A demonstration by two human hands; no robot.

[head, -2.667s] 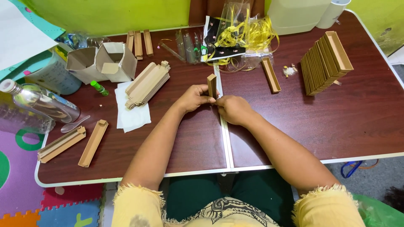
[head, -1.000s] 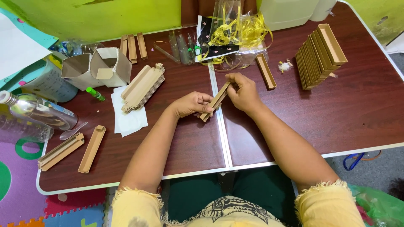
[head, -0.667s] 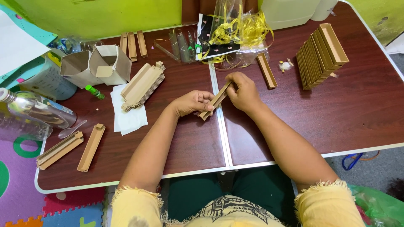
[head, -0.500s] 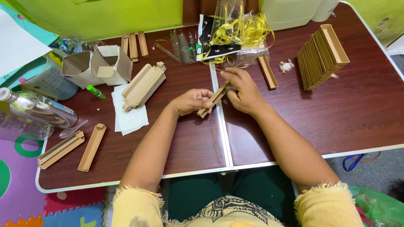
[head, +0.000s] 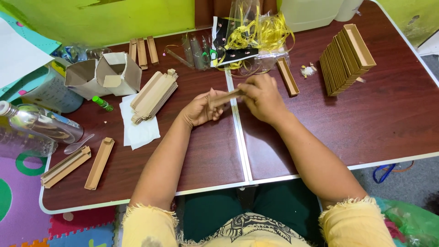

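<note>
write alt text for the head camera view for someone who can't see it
Seen from above, a person's left hand and right hand hold a narrow brown cardboard strip between them over a dark wooden table. A leaning row of cardboard trays stands to the right, a stack of flat cardboard pieces to the left, and yellow ribbon at the far edge.
</note>
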